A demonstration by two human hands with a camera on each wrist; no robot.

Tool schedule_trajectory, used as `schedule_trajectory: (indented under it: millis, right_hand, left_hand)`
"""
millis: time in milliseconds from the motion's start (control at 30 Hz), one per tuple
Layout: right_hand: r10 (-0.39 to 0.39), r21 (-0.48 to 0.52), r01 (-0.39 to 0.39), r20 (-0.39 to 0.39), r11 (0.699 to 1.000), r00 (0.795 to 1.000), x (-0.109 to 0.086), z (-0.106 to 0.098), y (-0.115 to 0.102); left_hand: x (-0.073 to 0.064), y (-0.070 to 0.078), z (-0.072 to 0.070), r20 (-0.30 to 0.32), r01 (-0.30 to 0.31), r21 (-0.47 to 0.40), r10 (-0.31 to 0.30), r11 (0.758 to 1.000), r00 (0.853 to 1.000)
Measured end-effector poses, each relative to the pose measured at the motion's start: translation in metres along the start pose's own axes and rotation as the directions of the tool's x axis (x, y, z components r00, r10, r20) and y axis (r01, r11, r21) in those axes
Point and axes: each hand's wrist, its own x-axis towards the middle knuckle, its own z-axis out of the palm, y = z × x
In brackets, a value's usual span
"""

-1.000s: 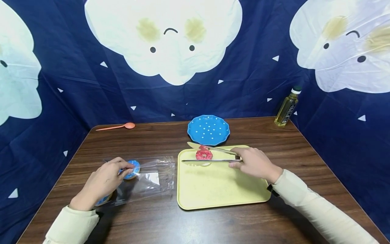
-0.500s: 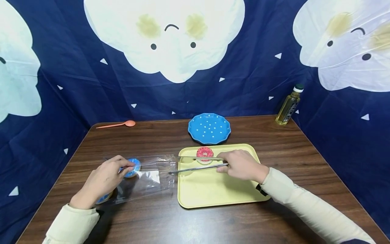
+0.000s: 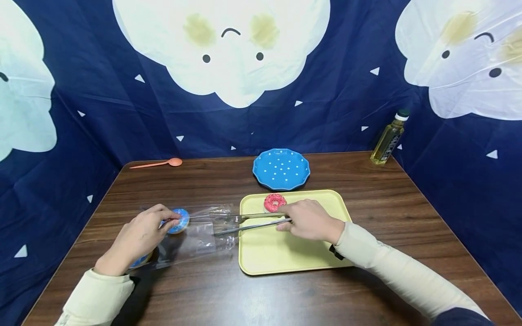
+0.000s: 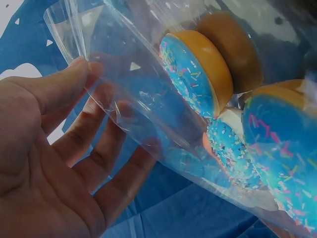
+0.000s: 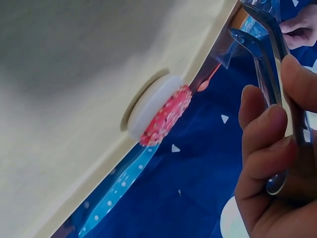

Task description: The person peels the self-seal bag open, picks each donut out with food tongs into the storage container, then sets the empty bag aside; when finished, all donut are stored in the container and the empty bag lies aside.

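My left hand (image 3: 140, 232) pinches the edge of a clear plastic bag (image 3: 202, 237) between thumb and fingers, at the left of the table. Inside the bag, the left wrist view shows several toy donuts with blue icing and sprinkles; one blue donut (image 4: 185, 74) lies nearest the fingers. My right hand (image 3: 307, 221) grips a pair of metal tongs (image 3: 261, 225) over the yellow tray (image 3: 293, 260). The tongs' arms stand apart with nothing between them, and their tips overlap the bag in the head view. A pink-iced donut (image 3: 275, 202) sits at the tray's back edge, beside my right fingers.
A blue dotted plate (image 3: 281, 170) stands behind the tray. An orange spoon (image 3: 163, 163) lies at the table's back left, and an oil bottle (image 3: 387, 140) stands at the back right corner. Blue cloth with clouds encloses the table (image 3: 208, 292).
My right hand has swung the tongs left, from around the pink donut to over the bag. The pink donut stays on the tray. My left hand keeps its hold on the bag.
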Motion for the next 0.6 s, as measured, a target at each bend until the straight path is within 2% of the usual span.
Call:
schedule_trajectory:
  millis: [200, 400, 600]
  right_hand:
    - [-0.009, -0.013, 0.009, 0.001, 1.000, 1.000, 0.011, 0.006, -0.007]
    - [-0.005, 0.008, 0.005, 0.036, 1.000, 0.999, 0.026, 0.017, -0.016]
    - [-0.041, 0.004, 0.040, 0.061, 0.999, 0.997, 0.042, 0.028, -0.024]
  left_hand:
    - [-0.001, 0.001, 0.000, -0.006, -0.007, -0.003, 0.007, 1.000, 1.000]
    - [-0.002, 0.001, 0.001, -0.005, -0.006, -0.008, 0.006, 1.000, 1.000]
    - [-0.001, 0.000, 0.001, -0.017, -0.018, -0.008, 0.017, 1.000, 1.000]
